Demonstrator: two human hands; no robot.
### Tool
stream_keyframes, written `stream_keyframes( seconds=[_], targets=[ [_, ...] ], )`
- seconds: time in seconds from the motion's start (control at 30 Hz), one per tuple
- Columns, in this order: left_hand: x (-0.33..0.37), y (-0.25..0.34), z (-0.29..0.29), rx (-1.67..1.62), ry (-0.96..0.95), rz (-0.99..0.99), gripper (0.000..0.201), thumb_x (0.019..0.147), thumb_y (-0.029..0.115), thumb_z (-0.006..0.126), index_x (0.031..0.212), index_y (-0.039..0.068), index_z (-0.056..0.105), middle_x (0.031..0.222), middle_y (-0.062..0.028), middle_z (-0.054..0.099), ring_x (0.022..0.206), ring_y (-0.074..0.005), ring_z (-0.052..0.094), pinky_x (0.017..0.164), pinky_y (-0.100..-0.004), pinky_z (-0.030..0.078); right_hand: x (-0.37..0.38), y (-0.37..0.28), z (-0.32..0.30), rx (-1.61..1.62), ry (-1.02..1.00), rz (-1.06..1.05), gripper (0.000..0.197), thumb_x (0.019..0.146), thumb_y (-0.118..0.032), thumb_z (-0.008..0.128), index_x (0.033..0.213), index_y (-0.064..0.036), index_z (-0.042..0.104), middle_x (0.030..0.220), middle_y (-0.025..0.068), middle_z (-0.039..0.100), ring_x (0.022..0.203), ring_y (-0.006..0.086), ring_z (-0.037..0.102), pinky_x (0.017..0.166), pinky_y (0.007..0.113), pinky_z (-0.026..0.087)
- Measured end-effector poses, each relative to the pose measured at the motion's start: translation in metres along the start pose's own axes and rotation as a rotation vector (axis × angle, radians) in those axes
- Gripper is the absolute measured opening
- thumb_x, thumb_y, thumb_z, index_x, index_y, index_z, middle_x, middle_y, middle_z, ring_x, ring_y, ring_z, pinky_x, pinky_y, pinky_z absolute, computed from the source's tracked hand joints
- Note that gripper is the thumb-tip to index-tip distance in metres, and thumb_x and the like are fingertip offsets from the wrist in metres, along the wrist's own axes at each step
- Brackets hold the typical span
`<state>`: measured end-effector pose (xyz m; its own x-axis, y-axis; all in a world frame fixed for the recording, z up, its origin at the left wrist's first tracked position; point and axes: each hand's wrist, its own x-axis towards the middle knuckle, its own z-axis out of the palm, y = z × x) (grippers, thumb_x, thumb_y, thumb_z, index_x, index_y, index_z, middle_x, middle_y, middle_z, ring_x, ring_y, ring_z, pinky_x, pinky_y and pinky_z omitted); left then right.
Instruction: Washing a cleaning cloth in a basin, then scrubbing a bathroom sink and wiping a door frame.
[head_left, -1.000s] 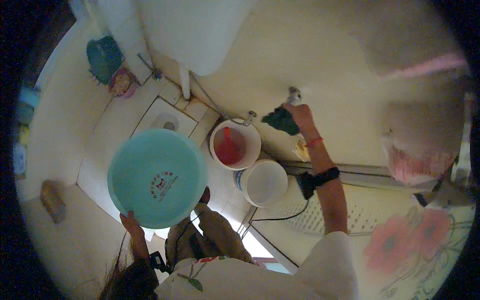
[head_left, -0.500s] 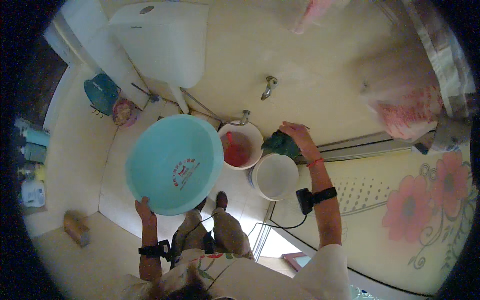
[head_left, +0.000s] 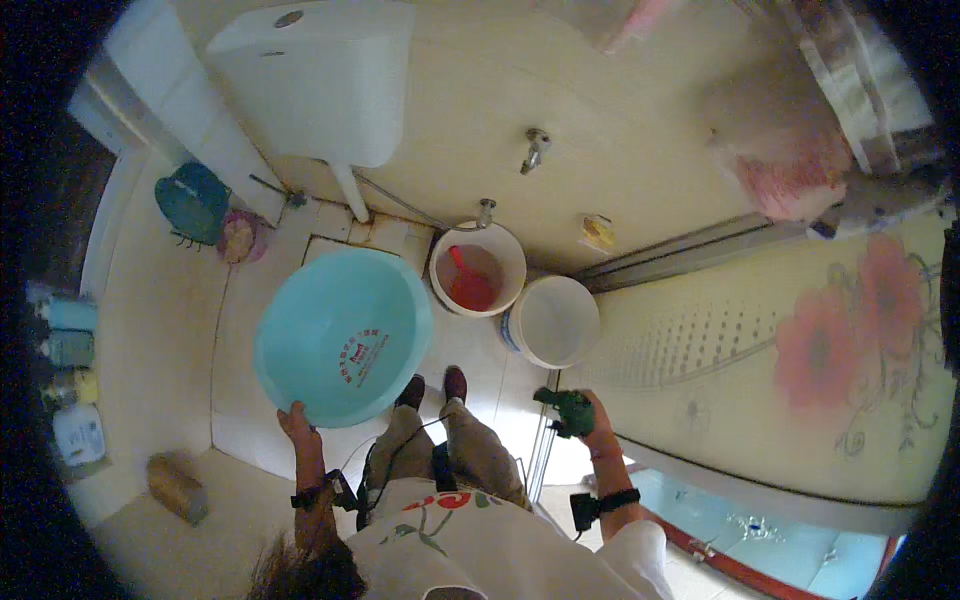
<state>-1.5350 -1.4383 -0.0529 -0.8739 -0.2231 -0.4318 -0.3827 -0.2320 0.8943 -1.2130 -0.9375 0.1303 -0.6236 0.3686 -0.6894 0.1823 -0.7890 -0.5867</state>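
Your right hand (head_left: 600, 427) has drawn nearer you, grip closed on green cloth (head_left: 568, 414); your left hand (head_left: 298, 424) still grips the basin (head_left: 305, 320).

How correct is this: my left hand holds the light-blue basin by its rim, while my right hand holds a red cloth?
Not quite: the cloth in your right hand is dark green, not red, as the head view shows. Your left hand does hold the light-blue basin by its rim.

Red lettering (head_left: 363, 360) inside turquoise basin (head_left: 310, 325), small dark mark (head_left: 272, 53) on white cistern (head_left: 325, 95): both illegible.
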Motion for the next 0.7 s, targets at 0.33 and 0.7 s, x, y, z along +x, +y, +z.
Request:
stream_keyframes(
  seconds=[0.33,0.7],
  targets=[
    [0.039,0.001,0.041,0.075,-0.045,-0.319,0.047,0.071,0.004,0.062,0.115,0.008,0.047,0.099,-0.0060,0.059,0.082,-0.0183,0.059,0.056,-0.0308,0.048,-0.121,0.062,-0.021,0.384,0.309,-0.074,0.033,0.089,-0.041,0.051,0.080,-0.0102,0.060,0.068,0.0066,0.063,0.055,0.0237,0.062,0.052,0.038,0.055],
    [0.010,0.003,0.076,-0.026,0.100,-0.353,0.040,0.069,0.004,0.062,0.108,0.006,0.053,0.099,-0.0055,0.058,0.079,-0.0185,0.059,0.056,-0.0304,0.048,0.104,-0.164,0.153,-1.281,0.272,-0.655,0.066,0.083,-0.039,0.062,0.129,0.0050,0.045,0.090,0.0156,0.068,0.085,0.0268,0.065,0.077,0.038,0.051]
  ],
)
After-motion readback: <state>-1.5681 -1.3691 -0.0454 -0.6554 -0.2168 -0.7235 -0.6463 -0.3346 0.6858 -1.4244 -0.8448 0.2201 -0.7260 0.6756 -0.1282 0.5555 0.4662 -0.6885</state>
